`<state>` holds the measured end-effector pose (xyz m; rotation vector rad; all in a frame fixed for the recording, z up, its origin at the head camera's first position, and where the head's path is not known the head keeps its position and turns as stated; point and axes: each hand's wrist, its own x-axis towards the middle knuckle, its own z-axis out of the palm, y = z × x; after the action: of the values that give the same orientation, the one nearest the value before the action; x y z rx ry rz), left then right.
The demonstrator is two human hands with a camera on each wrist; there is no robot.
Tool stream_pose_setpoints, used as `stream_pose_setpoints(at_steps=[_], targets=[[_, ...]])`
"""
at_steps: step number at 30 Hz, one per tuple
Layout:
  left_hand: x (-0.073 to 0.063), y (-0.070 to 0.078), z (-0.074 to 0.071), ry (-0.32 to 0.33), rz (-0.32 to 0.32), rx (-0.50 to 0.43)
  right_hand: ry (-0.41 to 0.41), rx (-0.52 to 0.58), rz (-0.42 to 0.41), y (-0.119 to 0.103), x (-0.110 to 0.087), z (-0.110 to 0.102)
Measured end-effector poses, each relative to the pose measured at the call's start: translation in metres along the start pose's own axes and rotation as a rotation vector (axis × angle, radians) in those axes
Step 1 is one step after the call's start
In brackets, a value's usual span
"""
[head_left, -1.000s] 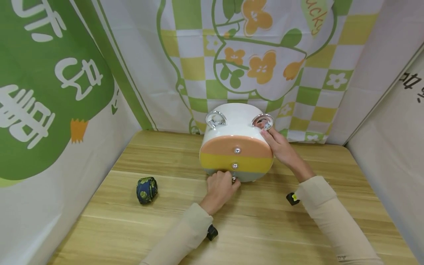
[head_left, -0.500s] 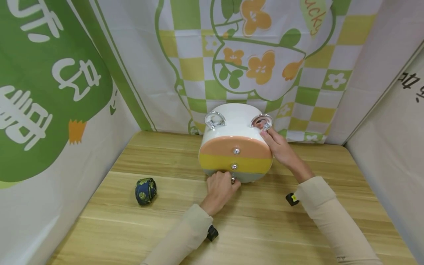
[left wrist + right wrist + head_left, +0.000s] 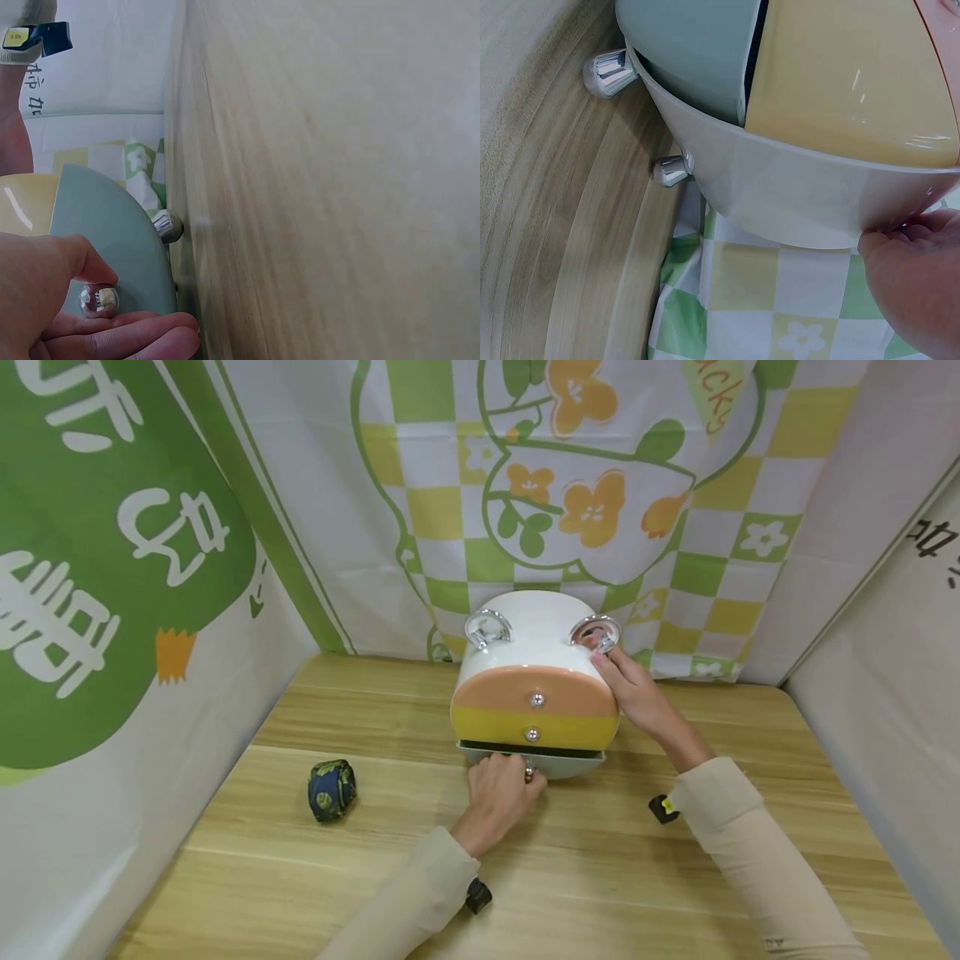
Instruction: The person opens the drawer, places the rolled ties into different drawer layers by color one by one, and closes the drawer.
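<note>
A small rounded drawer cabinet (image 3: pixel 534 628) stands at the back of the wooden table, its white body topped by two silver rings. Its front has an orange, a yellow and a grey-green drawer, each with a round silver knob. The bottom grey-green drawer (image 3: pixel 566 766) is pulled out slightly, a dark gap showing above it. My left hand (image 3: pixel 497 797) pinches that drawer's knob (image 3: pixel 99 300) between thumb and fingers. At the cabinet's right side, my right hand (image 3: pixel 637 697) grips the white body just below the right ring (image 3: pixel 596 633); part of its fingers is hidden.
A rolled dark blue patterned necktie (image 3: pixel 332 790) lies on the table (image 3: pixel 300 877) to the left. Behind the cabinet hangs a checkered, flowered cloth (image 3: pixel 431 514). Silver feet (image 3: pixel 609 73) hold the cabinet above the tabletop.
The bottom drawer was closed in both earlier frames and now stands slightly out, the left hand having drawn its knob a little toward me. The right hand and the necktie have stayed in place.
</note>
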<state>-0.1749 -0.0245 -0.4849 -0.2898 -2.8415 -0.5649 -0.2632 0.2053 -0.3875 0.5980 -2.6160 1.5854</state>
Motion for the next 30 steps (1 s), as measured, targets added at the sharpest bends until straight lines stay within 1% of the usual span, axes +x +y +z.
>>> stream_pose_setpoints(at_steps=[8,15,24,30], targets=[[-0.011,0.001,-0.004,-0.015,0.002,0.006,0.0,-0.01,0.015,0.002,0.0,-0.001],[-0.02,0.001,-0.008,-0.012,0.032,0.01,0.001,-0.005,0.016,0.0,0.0,-0.001],[-0.035,0.004,-0.011,-0.002,0.076,0.018,-0.01,0.002,0.015,0.001,0.001,-0.001],[-0.044,0.006,-0.013,0.001,0.081,0.035,-0.005,-0.004,0.028,0.001,0.001,-0.001]])
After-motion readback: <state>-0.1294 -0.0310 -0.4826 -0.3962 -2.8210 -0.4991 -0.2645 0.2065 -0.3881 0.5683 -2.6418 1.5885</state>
